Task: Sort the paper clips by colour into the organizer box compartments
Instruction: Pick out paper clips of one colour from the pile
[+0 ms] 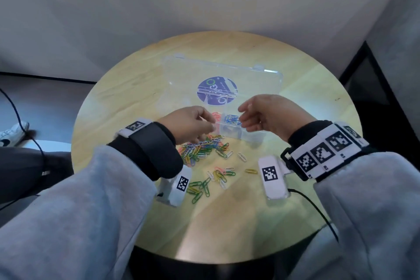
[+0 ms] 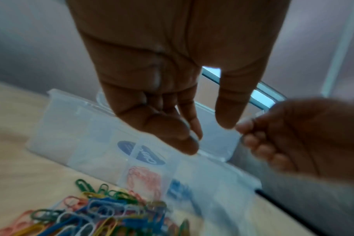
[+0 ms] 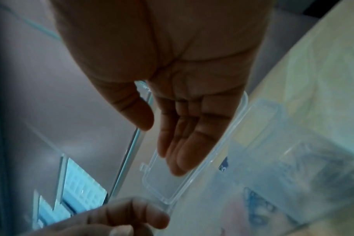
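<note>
A clear organizer box [image 1: 250,136] stands on the round wooden table [image 1: 127,107] with its lid [image 1: 261,77] laid open behind it. One compartment holds pink clips [image 1: 217,116] [image 2: 144,178]; the one to its right holds blue clips [image 1: 231,119] [image 2: 178,188]. A mixed pile of coloured clips [image 1: 204,148] [image 2: 91,215] lies in front of the box. My left hand [image 1: 209,127] [image 2: 210,134] hovers over the pink compartment, fingers loose, nothing visible in them. My right hand [image 1: 243,118] [image 3: 158,140] hovers over the blue compartment, palm bare and thumb apart.
More clips [image 1: 213,179] lie scattered nearer to me, and a lone yellow clip [image 1: 251,171] to their right. White marker-tagged camera units [image 1: 272,175] hang under both wrists. The table edge curves close on all sides; a black cable [image 1: 318,211] trails off at the right.
</note>
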